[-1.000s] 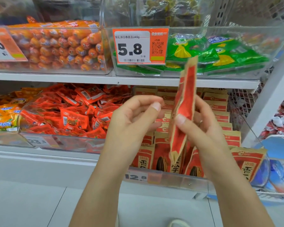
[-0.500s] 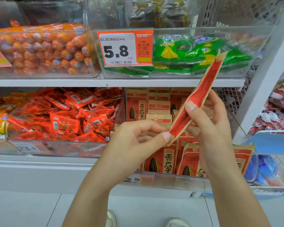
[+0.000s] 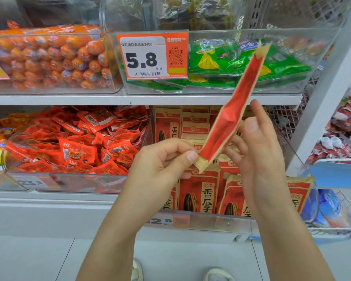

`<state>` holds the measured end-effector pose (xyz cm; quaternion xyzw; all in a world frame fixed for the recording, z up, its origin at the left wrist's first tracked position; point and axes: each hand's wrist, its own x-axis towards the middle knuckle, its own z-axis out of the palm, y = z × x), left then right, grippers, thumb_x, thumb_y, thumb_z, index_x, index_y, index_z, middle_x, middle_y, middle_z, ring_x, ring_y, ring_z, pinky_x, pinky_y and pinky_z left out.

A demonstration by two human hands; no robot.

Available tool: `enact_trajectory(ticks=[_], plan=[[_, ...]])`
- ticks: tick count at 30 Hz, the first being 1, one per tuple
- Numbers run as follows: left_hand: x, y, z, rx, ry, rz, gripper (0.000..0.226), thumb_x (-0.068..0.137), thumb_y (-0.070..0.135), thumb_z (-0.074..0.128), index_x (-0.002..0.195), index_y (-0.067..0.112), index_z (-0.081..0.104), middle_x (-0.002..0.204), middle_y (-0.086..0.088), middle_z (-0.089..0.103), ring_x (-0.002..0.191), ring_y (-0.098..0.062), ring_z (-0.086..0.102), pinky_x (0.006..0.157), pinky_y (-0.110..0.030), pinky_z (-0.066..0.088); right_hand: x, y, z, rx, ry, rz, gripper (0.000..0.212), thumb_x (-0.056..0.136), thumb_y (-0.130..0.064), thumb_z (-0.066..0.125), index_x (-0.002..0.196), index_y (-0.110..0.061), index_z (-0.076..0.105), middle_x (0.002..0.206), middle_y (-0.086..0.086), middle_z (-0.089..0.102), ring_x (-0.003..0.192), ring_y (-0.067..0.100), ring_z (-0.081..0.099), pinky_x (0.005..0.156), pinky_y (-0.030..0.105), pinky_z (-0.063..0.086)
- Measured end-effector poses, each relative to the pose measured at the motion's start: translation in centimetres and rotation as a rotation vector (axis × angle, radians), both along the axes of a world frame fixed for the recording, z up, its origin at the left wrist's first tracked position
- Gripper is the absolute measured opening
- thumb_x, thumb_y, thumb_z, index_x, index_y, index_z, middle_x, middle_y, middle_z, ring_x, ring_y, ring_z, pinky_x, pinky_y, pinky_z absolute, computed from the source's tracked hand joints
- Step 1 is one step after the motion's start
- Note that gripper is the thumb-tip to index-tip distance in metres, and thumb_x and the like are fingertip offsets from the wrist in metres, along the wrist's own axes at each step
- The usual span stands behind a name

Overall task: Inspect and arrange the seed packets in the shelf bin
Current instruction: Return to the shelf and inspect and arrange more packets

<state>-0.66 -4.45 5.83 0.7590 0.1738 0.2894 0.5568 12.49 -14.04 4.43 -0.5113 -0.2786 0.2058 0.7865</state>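
A red seed packet point(image 3: 237, 102) with tan edges is seen edge-on, slanting from lower left to upper right in front of the shelves. My left hand point(image 3: 160, 165) pinches its bottom corner between thumb and forefinger. My right hand point(image 3: 257, 147) is behind the packet's middle, fingers loosely spread and thumb lifted off it; the fingertips seem to touch its back. Below, a clear shelf bin point(image 3: 227, 222) holds several matching seed packets point(image 3: 199, 195) standing upright in rows, partly hidden by my hands.
Left of the bin lies a clear bin of red snack sachets point(image 3: 79, 142). The upper shelf has orange sausages point(image 3: 49, 57), green packets point(image 3: 221, 57) and a 5.8 price tag point(image 3: 152, 55). A white upright post point(image 3: 322, 98) and wire basket point(image 3: 332, 209) stand right.
The packet has tilted from upright to a rightward slant. My left hand has taken its bottom corner in a pinch. My right thumb has come off the packet.
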Motion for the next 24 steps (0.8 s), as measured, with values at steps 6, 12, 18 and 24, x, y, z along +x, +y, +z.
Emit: enact_trajectory(ticks=[6,12,18,24], plan=[[-0.84,0.23,0.73,-0.164,-0.065,-0.03,0.018,0.081,0.024,0.056,0.085,0.009,0.065,0.078,-0.002,0.076,0.076,-0.011,0.073,0.066,-0.02,0.057,0.78,-0.55,0.33,0.001,0.148,0.161,0.05,0.08,-0.034,0.063,0.128,-0.018,0.062,0.104,-0.004,0.073,0.091,0.009,0.068,0.076,0.028,0.056],[-1.13,0.4,0.83,-0.33,-0.001,-0.01,0.035,0.086,0.037,0.047,0.088,0.011,0.069,0.086,-0.005,0.077,0.076,-0.015,0.074,0.062,-0.018,0.057,0.77,-0.88,0.22,-0.061,0.133,0.175,0.038,0.072,-0.028,0.081,0.108,-0.021,0.07,0.102,0.004,0.076,0.088,0.019,0.072,0.08,0.041,0.058],[-0.74,0.09,0.83,-0.23,0.042,0.028,0.038,0.085,0.047,0.044,0.092,0.021,0.071,0.083,-0.002,0.077,0.074,-0.018,0.074,0.063,-0.024,0.06,0.45,-0.61,0.08,-0.074,0.032,0.162,0.027,0.072,-0.029,0.073,0.099,-0.027,0.073,0.105,0.003,0.075,0.094,0.02,0.072,0.077,0.036,0.061],[-0.49,0.13,0.38,-0.141,0.042,0.034,0.034,0.084,0.04,0.05,0.097,0.016,0.07,0.082,0.0,0.077,0.072,-0.012,0.073,0.06,-0.026,0.059,0.22,-0.63,0.21,-0.097,0.014,0.186,0.02,0.076,-0.034,0.069,0.095,-0.031,0.075,0.099,0.004,0.076,0.086,0.02,0.073,0.071,0.034,0.061]])
